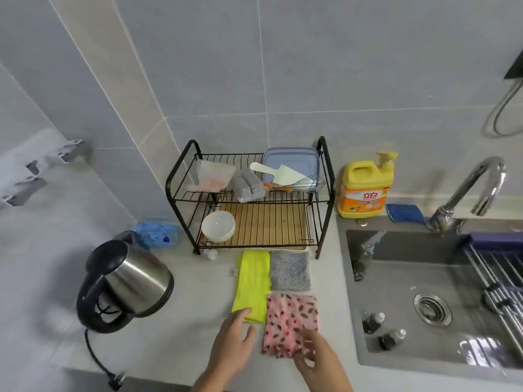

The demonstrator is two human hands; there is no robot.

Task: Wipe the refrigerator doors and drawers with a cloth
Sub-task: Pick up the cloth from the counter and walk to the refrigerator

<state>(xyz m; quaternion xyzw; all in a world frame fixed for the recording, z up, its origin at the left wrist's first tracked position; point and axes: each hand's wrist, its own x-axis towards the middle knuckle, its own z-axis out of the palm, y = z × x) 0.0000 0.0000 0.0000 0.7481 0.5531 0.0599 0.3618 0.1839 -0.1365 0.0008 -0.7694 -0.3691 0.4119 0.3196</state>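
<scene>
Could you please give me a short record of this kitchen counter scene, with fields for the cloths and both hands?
place: counter beside sink
cloths: yellow cloth, grey cloth, pink cloth, flat on counter
left hand: fingers straight, fingertips touch yellow cloth's near edge
right hand: on pink cloth's near corner, grip blurred

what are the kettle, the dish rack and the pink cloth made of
The kettle looks like brushed stainless steel, going by its dull metallic sheen, with a black, likely plastic, handle and base. The dish rack appears to be thin metal wire coated black. The pink cloth looks like soft fabric, possibly microfibre: limp, slightly fuzzy, printed with dark leaf-like spots.
</scene>
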